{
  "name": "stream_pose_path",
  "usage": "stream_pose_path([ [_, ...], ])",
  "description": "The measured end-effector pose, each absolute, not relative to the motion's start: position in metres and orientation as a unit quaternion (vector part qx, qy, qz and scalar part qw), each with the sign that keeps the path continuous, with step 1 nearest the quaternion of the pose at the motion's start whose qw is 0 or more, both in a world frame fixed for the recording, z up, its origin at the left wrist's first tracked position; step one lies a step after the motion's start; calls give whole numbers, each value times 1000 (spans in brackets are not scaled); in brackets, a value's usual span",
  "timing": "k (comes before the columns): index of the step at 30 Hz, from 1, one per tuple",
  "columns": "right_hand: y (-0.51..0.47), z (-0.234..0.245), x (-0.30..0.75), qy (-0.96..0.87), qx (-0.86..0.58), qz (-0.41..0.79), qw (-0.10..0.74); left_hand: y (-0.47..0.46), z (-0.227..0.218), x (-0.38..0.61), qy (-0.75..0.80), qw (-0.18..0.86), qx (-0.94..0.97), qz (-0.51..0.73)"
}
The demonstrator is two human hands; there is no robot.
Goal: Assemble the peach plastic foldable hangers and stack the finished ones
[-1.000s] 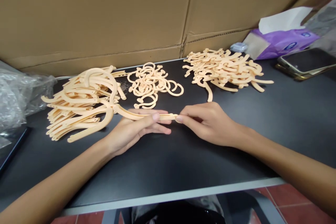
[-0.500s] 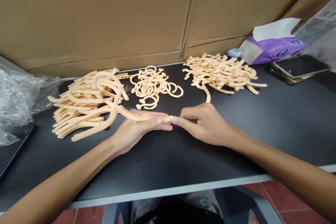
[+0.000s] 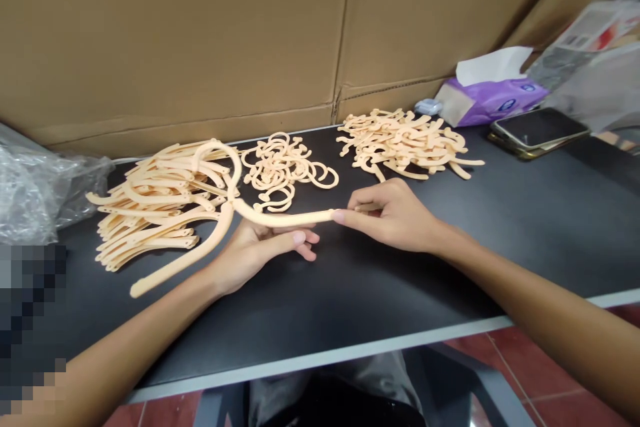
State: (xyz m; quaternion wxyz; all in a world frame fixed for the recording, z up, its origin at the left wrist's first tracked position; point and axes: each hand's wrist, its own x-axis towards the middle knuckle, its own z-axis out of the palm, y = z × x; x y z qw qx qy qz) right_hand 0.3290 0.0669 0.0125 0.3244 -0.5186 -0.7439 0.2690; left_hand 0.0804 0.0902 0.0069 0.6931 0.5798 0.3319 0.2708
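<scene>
A cream plastic folding hanger (image 3: 280, 219) stretches from the left pile toward my right hand. It has a curved hook at the top and two arms joined below it. My right hand (image 3: 395, 217) pinches the tip of its right arm between thumb and forefinger; a thin cream piece also shows within the curled fingers. Just under that arm, my left hand (image 3: 265, 250) is open, with thumb and fingers apart and the hanger passing across it. The hanger's other arm slopes down to the left above the black table (image 3: 310, 313).
Behind lie a pile of hanger arms (image 3: 150, 213), a heap of hooks (image 3: 280, 170) and a pile of short curved pieces (image 3: 405, 143). A purple tissue pack (image 3: 500, 100) and a phone (image 3: 543, 128) sit at the right. Clear plastic wrap (image 3: 40, 187) is at the left, cardboard (image 3: 175, 33) behind.
My left hand has loosened its grip on the hanger, its thumb coming away. The hanger has turned over slightly, and my right hand keeps its end. The view has shifted a little.
</scene>
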Motion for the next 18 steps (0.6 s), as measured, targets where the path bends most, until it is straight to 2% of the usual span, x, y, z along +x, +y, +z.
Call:
stream_pose_path([
  [5,70,15,334,-722,-540,255,348,92,6,80,328,678,603,263],
  [9,71,18,339,-728,-550,235,335,86,8,81,326,635,657,243],
  [11,70,20,342,-735,-556,224,317,77,8,82,311,566,727,233],
  [16,66,22,346,-739,-566,242,274,59,5,84,131,258,918,271],
  [18,65,23,347,-742,-566,249,259,57,3,83,88,183,940,275],
])
